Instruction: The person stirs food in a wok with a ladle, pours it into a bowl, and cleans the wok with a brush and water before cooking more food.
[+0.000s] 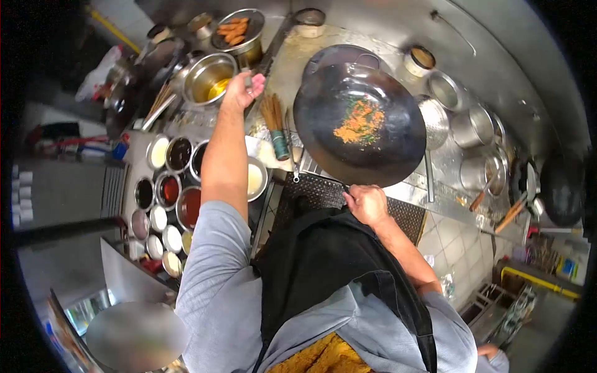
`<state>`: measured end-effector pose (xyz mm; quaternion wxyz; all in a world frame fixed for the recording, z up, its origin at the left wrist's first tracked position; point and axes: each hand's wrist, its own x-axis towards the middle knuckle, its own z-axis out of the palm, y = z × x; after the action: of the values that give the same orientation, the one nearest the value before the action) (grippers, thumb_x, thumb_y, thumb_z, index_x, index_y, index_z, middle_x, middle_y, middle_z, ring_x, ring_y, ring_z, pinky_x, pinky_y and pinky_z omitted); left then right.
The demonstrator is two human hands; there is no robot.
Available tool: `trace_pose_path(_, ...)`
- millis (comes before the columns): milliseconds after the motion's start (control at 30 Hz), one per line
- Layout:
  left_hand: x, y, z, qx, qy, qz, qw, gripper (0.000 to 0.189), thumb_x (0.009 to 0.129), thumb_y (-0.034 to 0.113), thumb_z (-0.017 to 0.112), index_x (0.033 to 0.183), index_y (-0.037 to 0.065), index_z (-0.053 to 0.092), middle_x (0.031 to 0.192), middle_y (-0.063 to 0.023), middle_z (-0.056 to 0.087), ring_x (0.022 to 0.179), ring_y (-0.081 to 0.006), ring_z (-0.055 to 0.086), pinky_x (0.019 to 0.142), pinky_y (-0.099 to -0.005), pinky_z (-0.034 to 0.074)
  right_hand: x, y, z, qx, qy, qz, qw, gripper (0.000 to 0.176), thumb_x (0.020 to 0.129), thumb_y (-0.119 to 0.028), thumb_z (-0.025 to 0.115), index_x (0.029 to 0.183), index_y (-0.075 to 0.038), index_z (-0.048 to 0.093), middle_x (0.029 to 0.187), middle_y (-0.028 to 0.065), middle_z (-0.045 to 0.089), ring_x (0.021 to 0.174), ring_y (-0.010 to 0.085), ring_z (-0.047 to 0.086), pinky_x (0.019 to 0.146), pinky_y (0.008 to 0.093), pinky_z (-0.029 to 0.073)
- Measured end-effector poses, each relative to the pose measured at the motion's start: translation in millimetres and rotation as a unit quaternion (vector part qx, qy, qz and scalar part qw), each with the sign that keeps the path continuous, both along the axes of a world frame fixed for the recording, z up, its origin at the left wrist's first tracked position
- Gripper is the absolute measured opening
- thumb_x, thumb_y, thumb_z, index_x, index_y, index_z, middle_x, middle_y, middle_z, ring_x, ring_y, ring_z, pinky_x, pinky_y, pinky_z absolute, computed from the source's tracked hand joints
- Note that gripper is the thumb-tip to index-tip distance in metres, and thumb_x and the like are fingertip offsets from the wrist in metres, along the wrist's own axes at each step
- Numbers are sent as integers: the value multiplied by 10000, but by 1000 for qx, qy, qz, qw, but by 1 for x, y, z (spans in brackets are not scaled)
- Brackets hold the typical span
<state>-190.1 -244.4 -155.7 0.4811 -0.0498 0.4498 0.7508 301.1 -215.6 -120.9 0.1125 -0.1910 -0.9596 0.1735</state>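
A black wok (320,133), tilted over the stove, holds loose orange and green bits of food (360,123). My right hand (368,204) is closed round the wok's handle at its near rim. At the upper left, my left hand (244,90) is closed on a greyish metal handle, of which only a short piece shows; what it belongs to is unclear. This hand is beside a steel pot (193,78) with yellow liquid in it. Just right of my left forearm lies a bamboo brush (272,115) with a green-wrapped grip.
A strainer of fried pieces (221,38) sits over a pot at the back. Bowls of sauces and powders (178,153) crowd the left side. Steel pots (471,126) and a perforated ladle (433,119) are right of the wok. Part of another person's arm (491,353) shows at bottom right.
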Motion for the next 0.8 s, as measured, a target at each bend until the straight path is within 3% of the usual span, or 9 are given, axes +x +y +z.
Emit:
trace_pose_path(67, -36, 20, -18, 16, -63, -51, 997, 147, 992, 157, 484, 1108, 75, 449, 713, -42, 508, 556, -161, 495, 459, -288, 425, -6, -5, -1, 7, 10, 5, 1000, 259, 834, -234, 693, 672, -75, 569, 655, 107, 636, 618, 307, 642, 606, 429, 509)
trace_pose_path(100, -31, 26, -19, 25, -24, 1, 999, 38, 996, 118, 455, 1029, 122, 474, 679, -14, 469, 475, -119, 375, 392, -267, 285, -10, -6, 1, 9, 18, 8, 1000, 257, 839, -239, 686, 673, -79, 570, 644, 97, 631, 612, 299, 642, 599, 426, 512)
trace_pose_path(200, 4, 9, 13, 27, 62, 44, 997, 147, 1032, 162, 433, 1140, 119, 523, 664, 13, 461, 461, -79, 369, 375, -230, 286, -18, -6, 4, 21, 12, 15, 1000, 251, 838, -240, 683, 684, -78, 569, 628, 94, 620, 609, 299, 641, 594, 422, 514)
trace_pose_path(467, 106, -114, 90, -70, 204, -99, 971, 337, 967, 67, 467, 1300, 115, 483, 665, 26, 452, 418, -52, 341, 336, -218, 263, -24, 7, 23, 29, -24, 46, 998, 240, 836, -231, 673, 682, -88, 556, 612, 91, 609, 601, 303, 643, 584, 427, 519)
trace_pose_path(600, 150, -144, 93, -160, 285, -177, 929, 374, 980, 105, 485, 1354, 109, 486, 703, 28, 483, 447, -49, 390, 374, -239, 324, -40, 26, 30, 62, -2, 37, 997, 239, 830, -237, 675, 685, -90, 555, 618, 98, 613, 611, 312, 649, 579, 442, 518)
trace_pose_path(667, 155, -145, 59, -230, 467, -214, 827, 393, 973, 122, 505, 1365, 95, 511, 758, -86, 629, 549, -204, 588, 503, -347, 470, -56, 42, 32, 62, -19, 21, 998, 219, 828, -245, 677, 711, -87, 580, 653, 117, 634, 649, 337, 660, 599, 465, 527)
trace_pose_path(733, 165, -141, 29, -237, 667, -174, 684, 394, 962, 128, 520, 1354, 89, 526, 911, -248, 685, 810, -418, 669, 726, -462, 517, -71, 58, 34, 75, 9, 10, 997, 223, 828, -251, 679, 709, -88, 586, 674, 113, 646, 660, 333, 664, 605, 461, 530)
trace_pose_path(767, 178, -134, 46, -243, 661, -177, 688, 430, 954, 118, 523, 1382, 105, 501, 1005, -330, 631, 969, -506, 609, 842, -518, 490, -78, 66, 36, 87, 15, 9, 996, 235, 835, -260, 674, 702, -86, 591, 689, 108, 655, 681, 325, 671, 611, 454, 533)
trace_pose_path(800, 183, -129, 50, -280, 667, -168, 670, 433, 953, 111, 529, 1385, 106, 500, 980, -322, 643, 956, -494, 619, 834, -518, 492, -83, 74, 39, 71, 12, -8, 997, 250, 843, -272, 667, 696, -83, 594, 706, 105, 663, 701, 321, 677, 618, 448, 535)
